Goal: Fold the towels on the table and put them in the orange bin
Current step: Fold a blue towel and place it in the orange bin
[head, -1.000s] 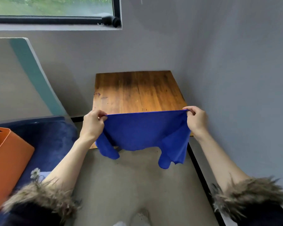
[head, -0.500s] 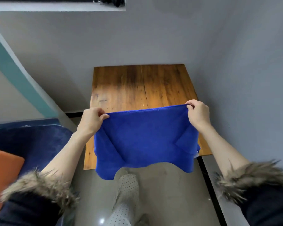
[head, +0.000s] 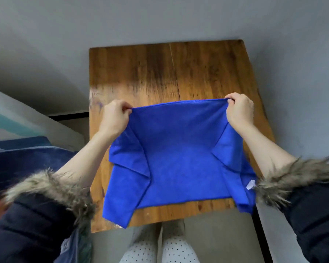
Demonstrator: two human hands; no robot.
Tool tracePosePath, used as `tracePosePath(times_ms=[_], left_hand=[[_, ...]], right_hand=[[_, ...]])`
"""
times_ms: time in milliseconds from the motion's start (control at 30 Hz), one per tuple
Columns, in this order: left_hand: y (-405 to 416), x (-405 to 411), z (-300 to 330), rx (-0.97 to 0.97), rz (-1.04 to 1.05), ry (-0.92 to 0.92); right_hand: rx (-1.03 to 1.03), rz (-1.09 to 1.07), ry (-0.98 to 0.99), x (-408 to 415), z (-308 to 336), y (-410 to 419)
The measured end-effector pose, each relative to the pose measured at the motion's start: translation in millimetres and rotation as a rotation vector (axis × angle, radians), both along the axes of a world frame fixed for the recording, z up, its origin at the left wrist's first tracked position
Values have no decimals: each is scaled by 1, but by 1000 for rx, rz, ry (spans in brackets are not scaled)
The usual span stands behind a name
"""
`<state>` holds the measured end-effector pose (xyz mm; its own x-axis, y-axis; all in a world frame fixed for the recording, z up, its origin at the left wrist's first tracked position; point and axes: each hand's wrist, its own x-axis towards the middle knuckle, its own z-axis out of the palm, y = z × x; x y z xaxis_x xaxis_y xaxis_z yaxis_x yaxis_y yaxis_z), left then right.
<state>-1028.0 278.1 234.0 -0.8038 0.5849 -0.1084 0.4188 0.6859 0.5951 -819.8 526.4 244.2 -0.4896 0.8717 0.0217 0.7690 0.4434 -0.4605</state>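
Head view: left grip (head: 115,115) and right grip (head: 239,110) each pinch a far corner of the blue towel (head: 179,154), spread above the counter (head: 160,73), sagging toward its near edge.

One blue towel (head: 179,154). One wooden bench (head: 160,73). Two hands, a left hand (head: 115,115) and a right hand (head: 239,111). Two fur-trimmed sleeves. One white tag (head: 250,185) on the towel.
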Motion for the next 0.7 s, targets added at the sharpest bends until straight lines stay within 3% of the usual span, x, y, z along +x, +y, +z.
tracePosePath(times_ms=[233,400,700], left_hand=[[-8,0,-61,-163,34,-177],[-49,15,-92,-235,229,-195],[-78,3,-105,-229,264,-259]], right_hand=[[-88,179,-147,-22,-57,-20],[-189,415,-323,-31,-95,-80],[-45,551,-515,-56,-136,-139]])
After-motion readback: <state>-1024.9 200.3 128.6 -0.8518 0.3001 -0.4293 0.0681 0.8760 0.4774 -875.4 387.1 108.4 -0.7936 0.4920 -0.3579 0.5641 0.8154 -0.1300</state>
